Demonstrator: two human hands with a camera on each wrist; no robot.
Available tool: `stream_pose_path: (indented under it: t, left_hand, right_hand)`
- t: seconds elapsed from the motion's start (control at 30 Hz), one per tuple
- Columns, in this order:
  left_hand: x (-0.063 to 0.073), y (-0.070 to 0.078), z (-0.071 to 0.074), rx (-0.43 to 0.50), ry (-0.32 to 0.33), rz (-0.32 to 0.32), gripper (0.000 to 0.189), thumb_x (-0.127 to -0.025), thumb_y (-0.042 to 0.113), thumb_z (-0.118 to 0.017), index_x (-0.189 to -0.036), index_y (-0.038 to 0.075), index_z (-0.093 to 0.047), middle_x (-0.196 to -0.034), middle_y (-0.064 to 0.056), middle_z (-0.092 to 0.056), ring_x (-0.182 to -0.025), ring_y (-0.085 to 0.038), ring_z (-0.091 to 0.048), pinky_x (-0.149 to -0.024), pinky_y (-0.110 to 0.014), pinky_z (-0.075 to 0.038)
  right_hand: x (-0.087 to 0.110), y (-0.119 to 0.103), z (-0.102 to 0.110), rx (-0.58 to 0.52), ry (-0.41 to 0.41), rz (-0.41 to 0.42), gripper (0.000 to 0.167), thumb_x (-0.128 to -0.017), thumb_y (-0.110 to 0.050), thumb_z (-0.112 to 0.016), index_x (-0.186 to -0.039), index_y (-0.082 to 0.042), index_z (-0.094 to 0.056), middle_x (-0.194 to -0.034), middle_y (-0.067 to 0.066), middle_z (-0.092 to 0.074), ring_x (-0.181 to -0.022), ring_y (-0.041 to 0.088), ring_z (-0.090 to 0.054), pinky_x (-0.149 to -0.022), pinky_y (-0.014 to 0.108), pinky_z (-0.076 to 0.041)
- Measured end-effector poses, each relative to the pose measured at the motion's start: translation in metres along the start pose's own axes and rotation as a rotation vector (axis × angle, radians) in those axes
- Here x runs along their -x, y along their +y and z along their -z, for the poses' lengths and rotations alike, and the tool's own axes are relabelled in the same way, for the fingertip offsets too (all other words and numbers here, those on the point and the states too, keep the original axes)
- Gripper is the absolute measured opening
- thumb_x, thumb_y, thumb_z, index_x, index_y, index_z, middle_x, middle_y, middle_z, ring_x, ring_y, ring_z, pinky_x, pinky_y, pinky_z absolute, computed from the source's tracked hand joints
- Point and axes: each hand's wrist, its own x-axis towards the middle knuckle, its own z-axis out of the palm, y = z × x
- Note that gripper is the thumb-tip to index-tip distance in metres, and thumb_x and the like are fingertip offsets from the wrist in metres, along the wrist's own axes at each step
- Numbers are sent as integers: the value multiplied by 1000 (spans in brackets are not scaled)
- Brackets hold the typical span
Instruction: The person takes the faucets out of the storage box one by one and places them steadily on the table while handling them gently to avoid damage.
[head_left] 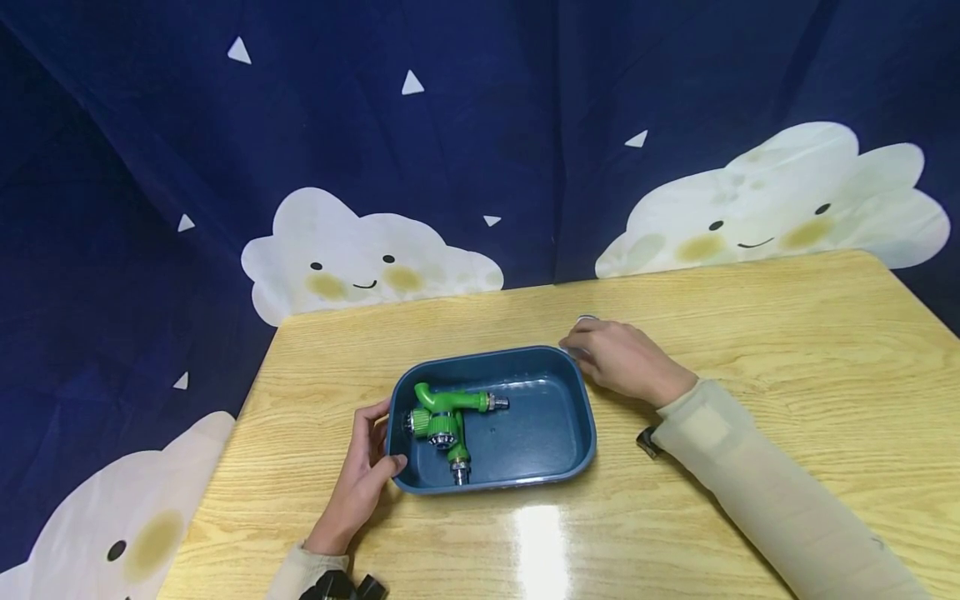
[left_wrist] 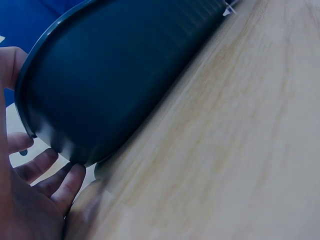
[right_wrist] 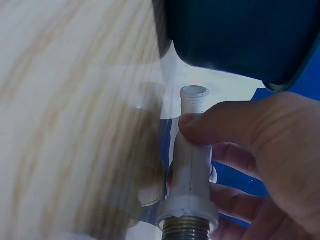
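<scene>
We see the left hand grasping the left end of the tray, which stands on the table; two green taps lie in its left half. Beside the far right corner, we note the right hand grasping a white fitting, threaded at one end

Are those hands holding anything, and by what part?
The right hand holds a white fitting by its body, thumb near the ringed end. The left hand grips the blue bin by its left end, thumb over the edge.
</scene>
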Motion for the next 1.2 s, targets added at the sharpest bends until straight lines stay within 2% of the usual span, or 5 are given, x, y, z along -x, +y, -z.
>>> stream_pose_path:
  t: [0.7,1.0,1.2]
  left_hand:
    - [1,-1,0,-11,0,-5,73,-83,-14,-49,-152,2,-30,-155,-17,-39,-135,-7,-53,-101,-18,-48]
    - [1,0,0,-15,8,22,73,-83,-13,-49,-152,4,-30,-156,-17,-39,-136,-6,-52,-102,-17,-47]
    - [1,0,0,-28,12,18,73,-83,-13,-49,-152,4,-30,-156,-15,-39,-135,-6,-52,-102,-17,-46]
  right_hand:
    - [1,-2,2,0,-7,-2,24,-93,-12,-73,-116,-13,-78,-112,4,-74,-101,24,-73,-85,46,-60]
    - [1,-1,1,-3,-6,1,25,-92,-10,-72,-116,-13,-78,-112,3,-74,-100,23,-73,-85,46,-60]
    - [1,-1,2,0,-8,-1,25,-91,-9,-73,-115,-13,-78,-113,4,-74,-101,24,-74,-85,46,-60]
